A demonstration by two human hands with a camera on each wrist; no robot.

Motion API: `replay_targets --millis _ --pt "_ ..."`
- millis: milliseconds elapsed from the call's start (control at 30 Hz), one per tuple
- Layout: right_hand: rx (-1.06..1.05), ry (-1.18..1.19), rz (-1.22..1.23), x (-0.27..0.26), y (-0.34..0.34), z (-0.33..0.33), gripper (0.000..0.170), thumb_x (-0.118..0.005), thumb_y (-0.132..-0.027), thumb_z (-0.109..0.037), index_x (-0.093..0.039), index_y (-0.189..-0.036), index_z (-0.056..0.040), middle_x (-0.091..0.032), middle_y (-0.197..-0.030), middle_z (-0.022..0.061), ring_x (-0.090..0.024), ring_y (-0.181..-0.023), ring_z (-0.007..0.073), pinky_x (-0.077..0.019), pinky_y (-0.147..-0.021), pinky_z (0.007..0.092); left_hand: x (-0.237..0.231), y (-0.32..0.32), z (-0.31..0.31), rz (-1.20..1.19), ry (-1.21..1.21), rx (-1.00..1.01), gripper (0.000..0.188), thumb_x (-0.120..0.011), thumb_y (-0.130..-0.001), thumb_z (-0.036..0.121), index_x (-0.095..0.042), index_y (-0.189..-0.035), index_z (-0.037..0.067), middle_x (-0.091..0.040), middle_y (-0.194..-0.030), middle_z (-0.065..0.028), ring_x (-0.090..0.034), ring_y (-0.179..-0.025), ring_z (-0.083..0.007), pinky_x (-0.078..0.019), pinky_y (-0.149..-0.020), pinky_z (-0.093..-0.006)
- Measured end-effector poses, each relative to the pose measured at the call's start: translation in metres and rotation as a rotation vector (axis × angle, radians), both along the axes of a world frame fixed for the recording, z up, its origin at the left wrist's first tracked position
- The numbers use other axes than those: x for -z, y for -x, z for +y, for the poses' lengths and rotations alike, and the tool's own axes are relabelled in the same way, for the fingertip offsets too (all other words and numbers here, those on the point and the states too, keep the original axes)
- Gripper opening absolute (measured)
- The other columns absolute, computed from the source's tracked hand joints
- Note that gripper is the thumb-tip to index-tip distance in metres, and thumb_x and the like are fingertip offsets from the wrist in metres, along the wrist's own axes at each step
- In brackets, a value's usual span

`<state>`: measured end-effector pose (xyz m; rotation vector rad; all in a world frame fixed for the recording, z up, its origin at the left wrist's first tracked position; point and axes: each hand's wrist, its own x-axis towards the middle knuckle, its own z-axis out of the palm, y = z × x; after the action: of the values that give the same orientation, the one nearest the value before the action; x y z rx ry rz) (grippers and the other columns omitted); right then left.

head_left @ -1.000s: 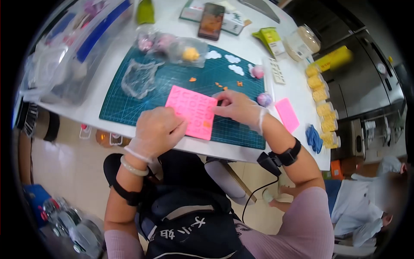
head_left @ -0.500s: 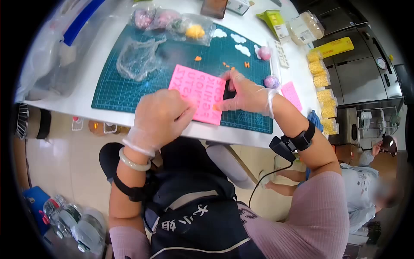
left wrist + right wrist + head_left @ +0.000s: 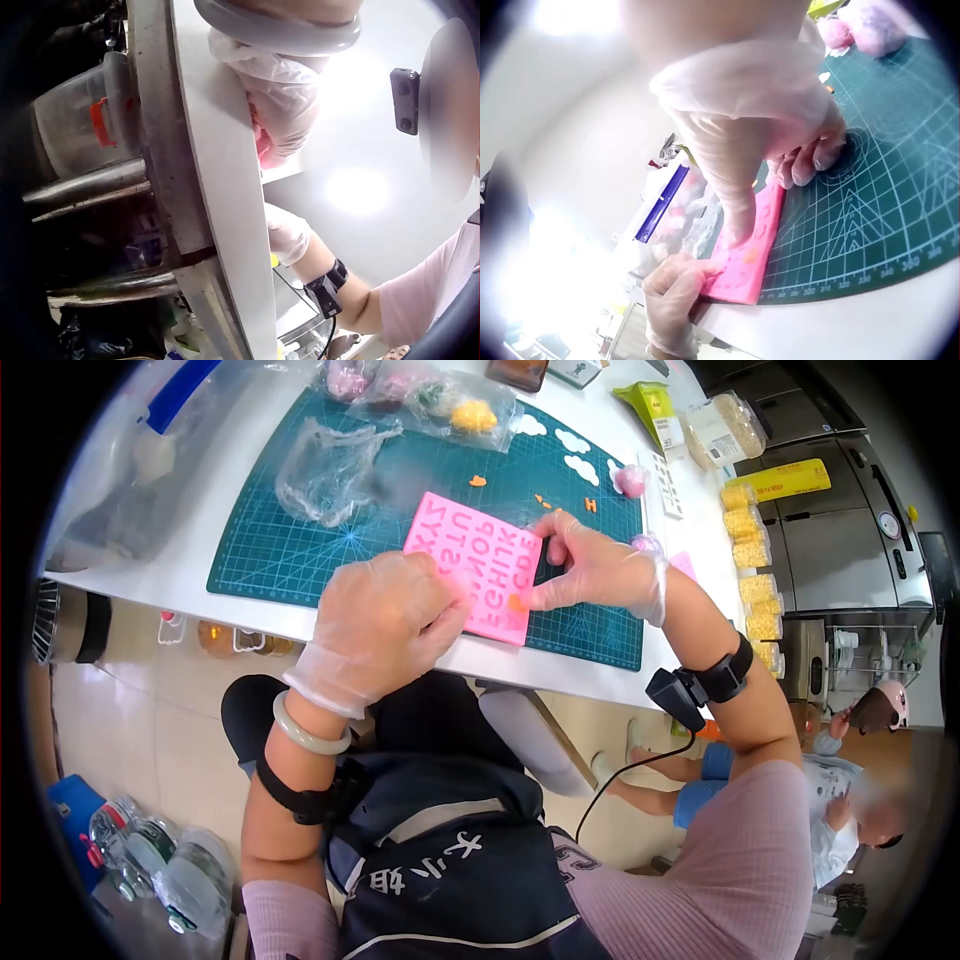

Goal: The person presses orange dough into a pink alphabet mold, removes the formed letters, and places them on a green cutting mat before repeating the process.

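Observation:
A pink letter mould (image 3: 440, 525) with rows of raised-edged alphabet shapes lies at the front of the green cutting mat (image 3: 270, 565). An orange bit of clay (image 3: 517, 603) sits in a letter near its right front corner. My gloved left hand (image 3: 385, 610) grips the mould's left front edge, thumb along the top. The gloved right hand (image 3: 605, 572) holds the right side: its thumb presses on the mould beside the orange bit, while the other fingers curl at the edge, as the right wrist view shows. In the left wrist view the left hand (image 3: 285, 112) hides most of the mould.
Orange clay scraps and a letter H (image 3: 590, 505) lie beyond the mould, near white cloud shapes (image 3: 580, 468). Bagged clay (image 3: 472, 417) and crumpled plastic film (image 3: 330, 470) are on the mat. Yellow-filled jars (image 3: 750, 553) line the right side; another person (image 3: 830, 810) is there.
The right thumb has come down the mould's right side to the orange bit. The left hand keeps its grip. The head view has shifted, and the mould sits slightly more turned.

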<state>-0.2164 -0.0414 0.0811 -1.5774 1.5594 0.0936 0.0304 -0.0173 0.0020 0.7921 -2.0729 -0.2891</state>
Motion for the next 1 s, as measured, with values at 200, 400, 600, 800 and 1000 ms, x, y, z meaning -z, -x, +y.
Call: replay_targets --millis 200,400,600,800,1000 --pt "-0.099 0.193 0.104 0.003 -0.007 0.003 0.078 -0.087 -0.068 -0.038 -0.044 -0.123 -0.0027 -0.046 -0.095 0.0062 -0.047 -0.090 0.0171 -0.0425 -0.081 0.0292 -0.002 0.002 -0.001 0.015 -0.017 0.020 0.011 -0.071 -0.076 0.019 -0.063 -0.074 0.013 -0.056 -0.070 -0.0038 -0.059 -0.067 -0.0251 -0.0435 -0.054 -0.0379" --pt "0.006 0.010 0.015 -0.004 -0.005 0.000 0.077 -0.088 -0.067 -0.036 -0.046 -0.123 -0.0030 -0.044 -0.093 0.0036 -0.045 -0.087 0.0149 -0.0411 -0.078 0.0263 0.000 0.001 0.001 0.032 -0.029 0.008 0.011 -0.071 -0.076 0.019 -0.062 -0.074 0.012 -0.057 -0.071 -0.0044 -0.059 -0.068 -0.0254 -0.0444 -0.056 -0.0386" --pt "-0.087 0.167 0.114 0.000 -0.005 -0.003 0.084 -0.088 -0.065 -0.040 -0.046 -0.125 0.0018 -0.059 -0.102 0.0121 -0.057 -0.096 0.0208 -0.0459 -0.086 0.0306 -0.004 0.001 0.001 -0.009 -0.015 0.013 0.012 -0.071 -0.075 0.019 -0.062 -0.075 0.012 -0.057 -0.071 -0.0046 -0.058 -0.068 -0.0255 -0.0445 -0.056 -0.0387" --pt "0.035 0.079 0.060 -0.003 -0.016 0.000 0.081 -0.087 -0.067 -0.038 -0.047 -0.124 0.0022 -0.060 -0.107 0.0162 -0.060 -0.099 0.0240 -0.0469 -0.088 0.0319 -0.003 0.001 0.002 0.003 0.001 0.006 0.012 -0.072 -0.075 0.018 -0.061 -0.076 0.012 -0.057 -0.072 -0.0045 -0.059 -0.068 -0.0250 -0.0448 -0.055 -0.0383" --pt "-0.013 0.098 0.106 -0.002 -0.013 -0.002 0.082 -0.087 -0.067 -0.037 -0.045 -0.125 0.0022 -0.060 -0.113 0.0195 -0.060 -0.104 0.0250 -0.0461 -0.092 0.0322 -0.005 0.001 0.002 -0.017 -0.005 0.016 0.012 -0.074 -0.073 0.014 -0.064 -0.079 0.011 -0.058 -0.074 -0.0056 -0.059 -0.069 -0.0255 -0.0456 -0.056 -0.0373"
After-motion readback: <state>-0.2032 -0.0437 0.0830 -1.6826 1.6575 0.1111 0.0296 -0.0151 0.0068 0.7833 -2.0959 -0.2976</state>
